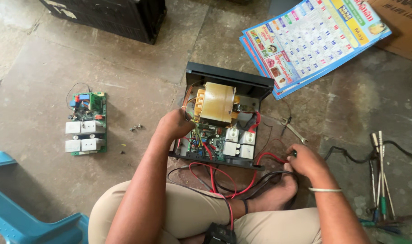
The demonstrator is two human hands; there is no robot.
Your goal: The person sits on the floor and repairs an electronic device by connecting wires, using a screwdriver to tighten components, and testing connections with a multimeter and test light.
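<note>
Inside the open inverter [224, 117], left hand [174, 124] probes.

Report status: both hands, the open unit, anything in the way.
Left hand inside open unit. Right hand pinching red wire. Loose wires over legs.

To my left on the floor lies a spare circuit board [86, 123], a few loose screws [136, 128] just beside it. A blue chair [16, 212] stands nearer me. Up ahead sit a black crate [115, 16] and calendars [312, 40]. A spanner [294, 130] and screwdrivers [380, 176] lie right.
</note>
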